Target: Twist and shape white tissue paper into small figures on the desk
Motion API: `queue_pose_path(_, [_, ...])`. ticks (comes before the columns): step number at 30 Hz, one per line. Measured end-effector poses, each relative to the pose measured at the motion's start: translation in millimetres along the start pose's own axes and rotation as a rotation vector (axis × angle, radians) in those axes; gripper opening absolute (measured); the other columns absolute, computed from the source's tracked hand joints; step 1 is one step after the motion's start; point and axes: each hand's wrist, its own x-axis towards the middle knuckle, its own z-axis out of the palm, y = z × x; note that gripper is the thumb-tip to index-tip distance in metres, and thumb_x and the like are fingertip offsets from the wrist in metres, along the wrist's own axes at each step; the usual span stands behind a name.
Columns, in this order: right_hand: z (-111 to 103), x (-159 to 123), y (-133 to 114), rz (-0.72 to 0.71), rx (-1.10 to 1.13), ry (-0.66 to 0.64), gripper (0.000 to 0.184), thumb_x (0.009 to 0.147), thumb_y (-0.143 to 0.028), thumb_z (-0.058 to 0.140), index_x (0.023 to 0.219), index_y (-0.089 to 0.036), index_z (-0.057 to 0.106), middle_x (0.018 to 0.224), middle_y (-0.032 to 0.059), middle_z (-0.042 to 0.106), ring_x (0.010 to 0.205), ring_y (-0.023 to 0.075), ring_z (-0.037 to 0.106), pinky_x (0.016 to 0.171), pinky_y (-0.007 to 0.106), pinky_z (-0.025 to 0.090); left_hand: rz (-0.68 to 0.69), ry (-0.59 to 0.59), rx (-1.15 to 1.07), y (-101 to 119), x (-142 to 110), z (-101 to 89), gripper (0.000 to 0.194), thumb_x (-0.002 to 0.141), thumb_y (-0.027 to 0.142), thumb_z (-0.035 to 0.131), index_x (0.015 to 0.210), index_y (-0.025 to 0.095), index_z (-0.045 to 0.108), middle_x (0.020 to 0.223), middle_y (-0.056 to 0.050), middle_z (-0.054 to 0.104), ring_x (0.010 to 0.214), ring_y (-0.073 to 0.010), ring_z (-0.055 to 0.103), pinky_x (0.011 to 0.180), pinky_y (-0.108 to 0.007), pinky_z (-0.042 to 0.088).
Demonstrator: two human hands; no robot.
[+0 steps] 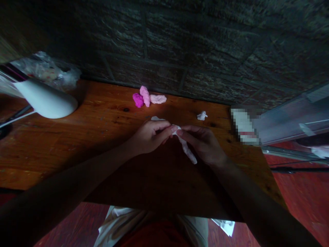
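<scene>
Both the left hand (pixel 153 135) and right hand (pixel 203 142) pinched a white strip (pixel 186 147), near the pink lumps (pixel 145 96).

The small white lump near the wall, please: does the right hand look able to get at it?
Probably yes: the white lump lies just beyond the right hand with nothing visible between, though that hand is pinching a white strip.

The bench (pixel 102 113) is orange-brown with dark knots; the floor (pixel 295 185), red. Lumps are magenta (pixel 138 100), pink (pixel 145 96) and paler pink (pixel 158 99). The strip (pixel 188 152) is white.
</scene>
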Motion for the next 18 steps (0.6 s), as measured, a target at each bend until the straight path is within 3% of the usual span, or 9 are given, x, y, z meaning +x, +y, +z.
queue_pose_path(4, [2.2,0.4,2.2,0.021,-0.001,0.009,0.03,0.087,-0.048,0.072,0.091,-0.018,0.074,0.053,-0.0071,0.057,0.036,0.0055,0.041,0.035,0.02,0.028,-0.062,0.014,-0.113,-0.8,0.9,1.1,0.044,0.1,0.035,0.05,0.062,0.016,0.058,0.058,0.002,0.056,0.054,-0.0086,0.051,0.055,-0.022,0.039])
queue_pose_path(9, [1.5,4.8,6.6,-0.07,0.013,0.124,0.03,0.079,-0.045,0.081,0.1,-0.023,0.076,0.069,-0.0041,0.069,0.046,0.0074,0.05,0.042,0.021,0.036,-0.063,-0.012,-0.182,-5.5,2.3,1.5,0.027,0.095,0.033,0.06,0.076,0.014,0.067,0.075,-0.001,0.067,0.068,-0.0111,0.06,0.063,-0.022,0.045])
queue_pose_path(12, [2.0,4.7,5.8,-0.096,-0.037,0.098,0.027,0.084,-0.047,0.075,0.098,-0.023,0.078,0.063,-0.0051,0.065,0.043,0.0069,0.044,0.042,0.023,0.034,-0.069,-0.015,-0.172,-7.0,1.8,1.9,0.027,0.096,0.031,0.059,0.076,0.014,0.066,0.074,-0.001,0.065,0.068,-0.0111,0.059,0.063,-0.022,0.045])
queue_pose_path(18, [2.8,3.0,1.4,-0.111,-0.102,0.113,0.027,0.079,-0.049,0.08,0.084,-0.022,0.079,0.071,-0.0019,0.069,0.062,0.0114,0.058,0.062,0.025,0.048,-0.026,-0.095,-0.123,-4.1,0.0,-0.4,0.033,0.097,0.031,0.058,0.069,0.015,0.061,0.068,0.001,0.059,0.063,-0.0099,0.055,0.059,-0.021,0.042])
